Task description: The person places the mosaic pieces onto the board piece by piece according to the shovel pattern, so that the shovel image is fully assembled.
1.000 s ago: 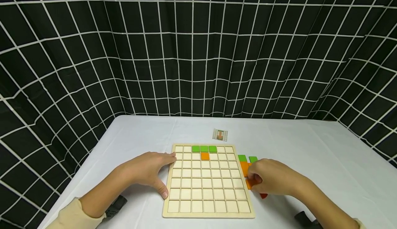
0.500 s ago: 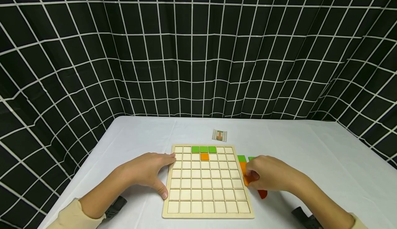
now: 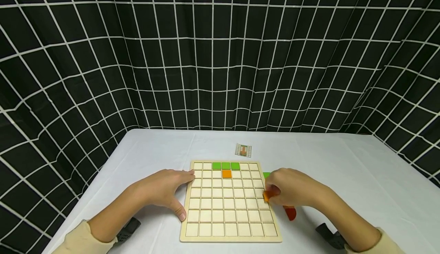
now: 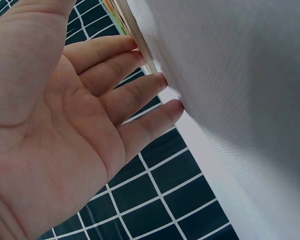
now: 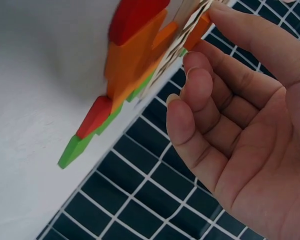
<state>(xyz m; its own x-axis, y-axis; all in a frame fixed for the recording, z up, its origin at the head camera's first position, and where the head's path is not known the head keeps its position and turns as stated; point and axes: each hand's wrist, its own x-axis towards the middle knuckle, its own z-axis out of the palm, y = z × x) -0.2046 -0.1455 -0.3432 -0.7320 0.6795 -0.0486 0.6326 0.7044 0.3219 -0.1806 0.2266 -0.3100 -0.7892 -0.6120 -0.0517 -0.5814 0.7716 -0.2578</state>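
A pale wooden grid board [image 3: 206,216] lies flat on the table. Three green square tiles [image 3: 225,166] fill the middle of its far row, with one orange tile [image 3: 227,173] below the central one. My left hand [image 3: 164,188] rests at the board's left side, thumb and fingertips touching its edge; in the left wrist view its fingers [image 4: 135,97] are extended. Over the board's right edge, my right hand [image 3: 292,187] pinches an orange tile [image 5: 197,32] between thumb and index finger. The right hand partly hides the loose pieces beside the board.
Loose red [image 5: 137,20], orange [image 5: 132,60] and green [image 5: 74,150] pieces lie right of the board. A small printed card with a grid pattern [image 3: 243,150] sits beyond the board. Black curtain with white grid lines [image 3: 213,55] stands behind the white-covered table [image 3: 330,162].
My right hand has moved left from the loose pieces to the board's right edge, carrying the orange tile. My left hand has stayed in place.
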